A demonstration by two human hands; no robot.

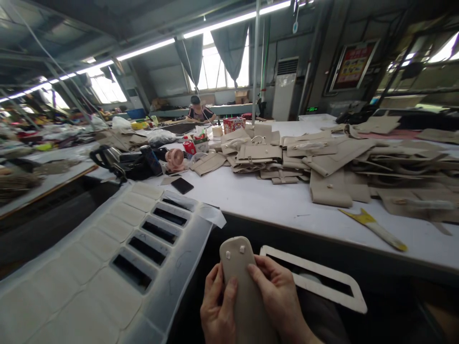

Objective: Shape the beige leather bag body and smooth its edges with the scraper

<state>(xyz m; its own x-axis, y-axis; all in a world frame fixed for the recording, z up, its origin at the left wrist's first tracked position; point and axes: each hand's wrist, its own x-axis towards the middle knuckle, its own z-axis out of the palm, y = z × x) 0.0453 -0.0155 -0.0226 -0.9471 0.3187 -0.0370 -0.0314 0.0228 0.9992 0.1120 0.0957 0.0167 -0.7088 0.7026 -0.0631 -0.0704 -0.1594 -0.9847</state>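
Both hands hold a long beige leather-like strip (244, 291) with a rounded top end, where two small pale tabs show. My left hand (218, 303) grips its left edge, thumb lying on the face. On the right edge, my right hand (276, 296) is closed with its thumb pressed near the middle. The strip's lower end runs out of the picture. Just beyond my right hand lies a white rectangular frame (330, 285) with a long slot and rounded corners. To the left is a pale panel (150, 303) with several dark slots and padded-looking sections.
A white table (229, 191) carries piles of beige bag pieces (261, 153), a yellow-handled tool (373, 227), a phone (182, 185), a pink fan (174, 159) and a red can (188, 145). A person (200, 112) sits across the room at the back.
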